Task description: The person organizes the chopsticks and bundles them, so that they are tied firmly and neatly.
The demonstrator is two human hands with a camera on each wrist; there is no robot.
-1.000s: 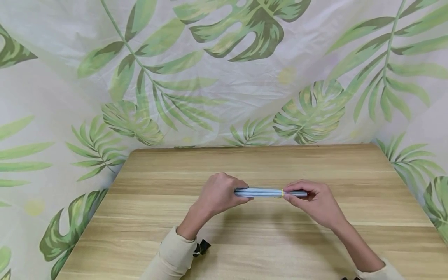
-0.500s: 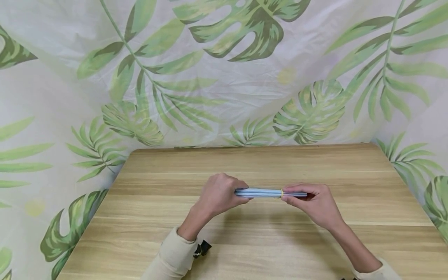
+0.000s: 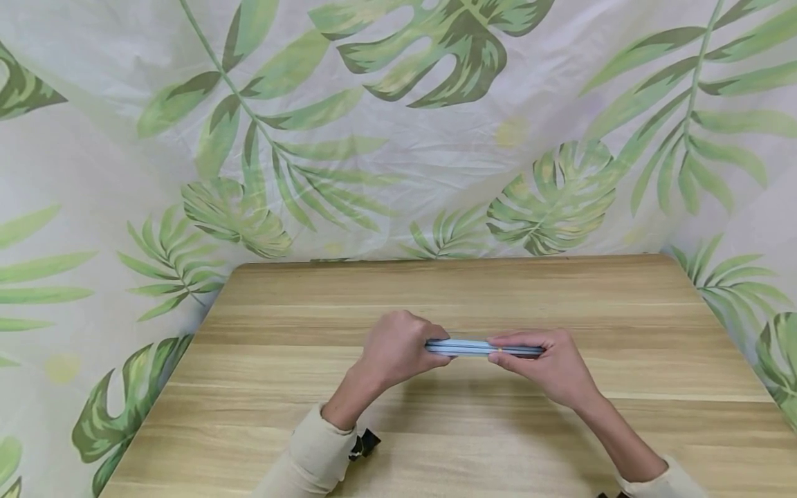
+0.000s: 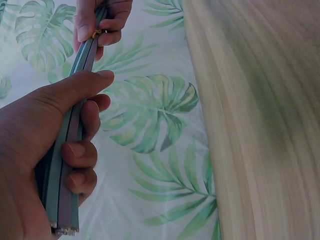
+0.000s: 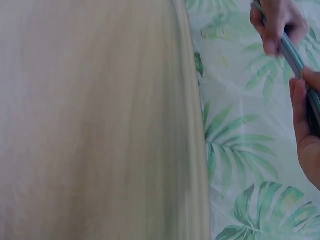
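A bundle of slim blue chopsticks is held level above the table between both hands. My left hand grips its thicker end, thumb on one side and fingers curled on the other. In the left wrist view the blunt ends of the chopsticks stick out below the palm. My right hand pinches the thinner end between thumb and fingers, right at a yellow band wound round the bundle. The fingertips cover most of that band in the head view. The right wrist view catches the bundle only at its edge.
A wood-grain table lies under both hands, with rounded far corners. Behind it and at its sides hangs a pale cloth printed with green leaves. A small black device is at the left sleeve cuff.
The right thumb and fingers have moved left along the bundle, now over the yellow band. The left hand has shifted slightly right and nearer, with the bundle.
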